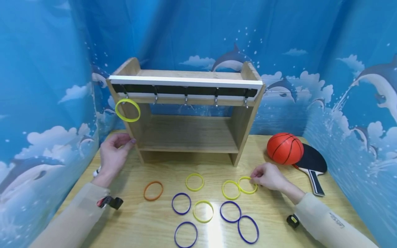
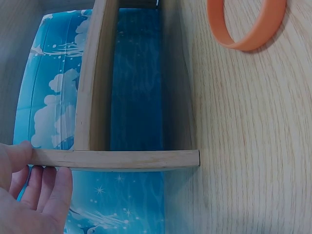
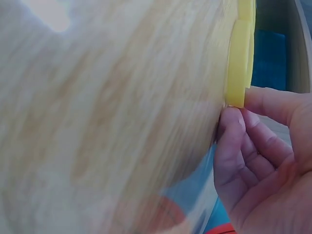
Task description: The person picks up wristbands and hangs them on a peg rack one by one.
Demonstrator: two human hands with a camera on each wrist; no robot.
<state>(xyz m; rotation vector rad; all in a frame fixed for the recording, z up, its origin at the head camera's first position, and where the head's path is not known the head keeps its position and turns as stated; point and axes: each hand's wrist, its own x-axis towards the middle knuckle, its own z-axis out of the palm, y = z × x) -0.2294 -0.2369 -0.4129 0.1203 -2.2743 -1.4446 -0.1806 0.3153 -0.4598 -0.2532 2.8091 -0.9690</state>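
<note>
My left hand (image 1: 114, 151) holds the front edge of the left side panel (image 2: 117, 159) of a wooden rack (image 1: 189, 132). In the left wrist view, the thumb lies on one face of the panel and the fingers on the other. From the rack's leftmost hook hangs a yellow silicone wristband (image 1: 131, 120). Low over the table at the right, my right hand (image 1: 269, 176) pinches the edge of another yellow wristband (image 3: 238, 63) between thumb and fingertips. Right beside that band lies one more yellow wristband (image 1: 231, 198), their rims meeting in the head view.
More wristbands lie on the table: an orange one (image 1: 152, 199) at left, several blue ones, including one at front (image 1: 186, 247), and two yellow ones near the middle. A small red basketball (image 1: 284, 148) and a table tennis paddle (image 1: 314, 162) sit at right. A dolphin-print curtain surrounds the table.
</note>
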